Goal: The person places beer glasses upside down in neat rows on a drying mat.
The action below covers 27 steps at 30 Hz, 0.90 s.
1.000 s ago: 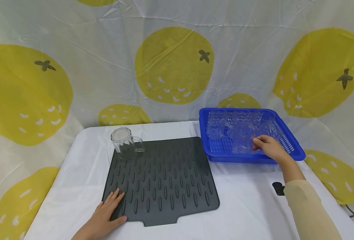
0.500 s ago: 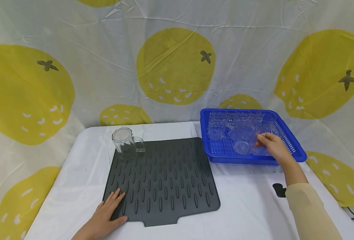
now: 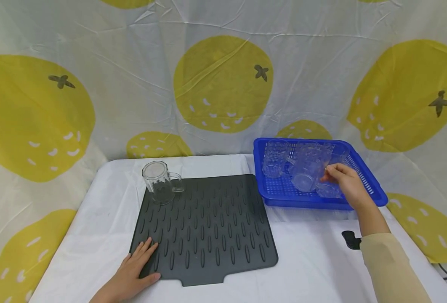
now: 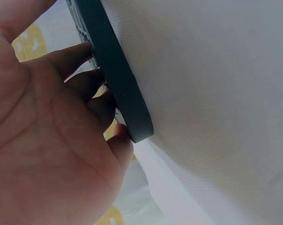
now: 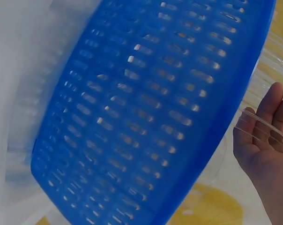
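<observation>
My left hand (image 3: 134, 267) lies with spread fingers on the near left corner of a dark grey draining mat (image 3: 208, 223). In the left wrist view the fingertips touch the mat's edge (image 4: 125, 89). A clear glass mug (image 3: 159, 185) stands on the mat's far left corner, handle to the right. Over the blue basket (image 3: 303, 201), my right hand (image 3: 346, 181) pinches a clear glass mug (image 3: 306, 170) by its handle side, slightly tilted. The right wrist view shows the fingers (image 5: 268, 105) curled at the glass, above the basket's slotted side. The mug's outline is faint against the basket.
More clear glasses lie in the basket, one mug (image 3: 273, 162) at its left and another glass piece (image 3: 328, 190) near its front. A small black object (image 3: 351, 240) sits on the white tablecloth (image 3: 310, 256) by the right sleeve. A lemon-print curtain (image 3: 223, 84) hangs behind.
My right hand has risen slightly and moved right, lifting the pinched glass mug a little within the basket. The left hand and the mug on the mat stay in place.
</observation>
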{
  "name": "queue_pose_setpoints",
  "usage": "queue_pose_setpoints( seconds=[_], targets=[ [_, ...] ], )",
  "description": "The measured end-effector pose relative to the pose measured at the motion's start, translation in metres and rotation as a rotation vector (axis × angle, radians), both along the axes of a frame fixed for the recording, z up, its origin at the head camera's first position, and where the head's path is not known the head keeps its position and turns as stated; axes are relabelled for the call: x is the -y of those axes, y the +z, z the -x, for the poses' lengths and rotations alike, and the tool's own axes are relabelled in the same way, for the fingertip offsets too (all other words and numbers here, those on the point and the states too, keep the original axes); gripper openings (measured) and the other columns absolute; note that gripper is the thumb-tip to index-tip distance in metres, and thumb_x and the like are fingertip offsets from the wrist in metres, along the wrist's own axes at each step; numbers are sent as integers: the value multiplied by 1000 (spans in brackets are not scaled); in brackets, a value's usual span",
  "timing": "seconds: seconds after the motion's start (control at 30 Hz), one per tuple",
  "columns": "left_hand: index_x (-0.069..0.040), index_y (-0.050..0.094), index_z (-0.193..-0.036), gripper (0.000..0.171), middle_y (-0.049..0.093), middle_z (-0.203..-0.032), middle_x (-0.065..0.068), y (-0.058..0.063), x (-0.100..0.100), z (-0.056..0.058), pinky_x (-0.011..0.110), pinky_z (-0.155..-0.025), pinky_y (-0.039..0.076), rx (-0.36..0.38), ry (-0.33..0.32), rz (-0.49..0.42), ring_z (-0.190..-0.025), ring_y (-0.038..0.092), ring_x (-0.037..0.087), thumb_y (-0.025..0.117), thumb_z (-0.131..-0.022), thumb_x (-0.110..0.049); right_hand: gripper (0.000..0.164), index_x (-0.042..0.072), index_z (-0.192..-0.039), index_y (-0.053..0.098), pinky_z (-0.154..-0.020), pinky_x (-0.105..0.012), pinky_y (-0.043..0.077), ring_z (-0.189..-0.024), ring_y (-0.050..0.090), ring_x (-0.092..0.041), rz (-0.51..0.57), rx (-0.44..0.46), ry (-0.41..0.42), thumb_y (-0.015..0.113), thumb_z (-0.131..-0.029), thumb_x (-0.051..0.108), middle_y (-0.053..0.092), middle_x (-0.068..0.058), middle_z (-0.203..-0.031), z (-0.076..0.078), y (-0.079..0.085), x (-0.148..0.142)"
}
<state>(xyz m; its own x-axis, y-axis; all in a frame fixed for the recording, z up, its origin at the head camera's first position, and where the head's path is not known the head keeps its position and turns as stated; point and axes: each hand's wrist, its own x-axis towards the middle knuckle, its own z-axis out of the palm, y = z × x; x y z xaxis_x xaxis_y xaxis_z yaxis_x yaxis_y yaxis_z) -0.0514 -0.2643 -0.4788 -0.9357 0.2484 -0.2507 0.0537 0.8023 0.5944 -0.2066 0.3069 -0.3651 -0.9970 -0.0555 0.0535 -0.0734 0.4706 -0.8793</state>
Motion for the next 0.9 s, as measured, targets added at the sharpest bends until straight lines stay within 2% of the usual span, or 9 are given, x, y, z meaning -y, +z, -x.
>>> queue_pose_setpoints(
  seconds=[0.07,0.23,0.43,0.6,0.73,0.9],
  targets=[
    [-3,37,-149,88,20,-157,25,0,0,0,75,-103,8,0,-1,-2,-142,12,50,72,-83,-48,39,-3,-106,52,-87,-25,42,-88,59,-2,35,-13,-1,36,-107,32,59,10,-92,0,2,1],
    [-3,37,-150,88,20,-157,25,1,-1,0,75,-103,8,2,1,-1,-142,12,50,72,-83,-48,34,4,-102,58,-82,-17,42,-85,62,-2,147,-42,-4,42,-105,34,58,10,-93,-1,8,7],
    [-3,37,-150,87,20,-157,25,2,-1,0,76,-102,9,7,-7,4,-142,12,50,72,-84,-48,29,5,-99,61,-81,-17,41,-82,65,-5,317,-69,34,49,-103,31,60,6,-89,-3,16,15],
    [-2,37,-150,85,20,-156,27,4,0,1,77,-100,11,-2,-27,-5,-141,12,52,70,-86,-47,24,7,-95,64,-80,-17,43,-78,64,-7,405,-84,59,52,-102,26,61,4,-85,-2,20,22],
    [-3,37,-150,85,20,-157,25,4,0,1,76,-101,9,3,-19,-17,-142,12,51,70,-86,-48,22,9,-92,66,-78,-19,43,-75,62,-8,450,-86,74,51,-102,22,61,4,-82,-2,22,27],
    [-3,37,-150,85,20,-157,25,4,1,0,77,-101,9,4,-15,-20,-142,12,50,70,-86,-48,23,8,-90,66,-78,-19,43,-75,63,-8,454,-92,82,52,-103,21,61,4,-81,-2,23,33]
  ],
)
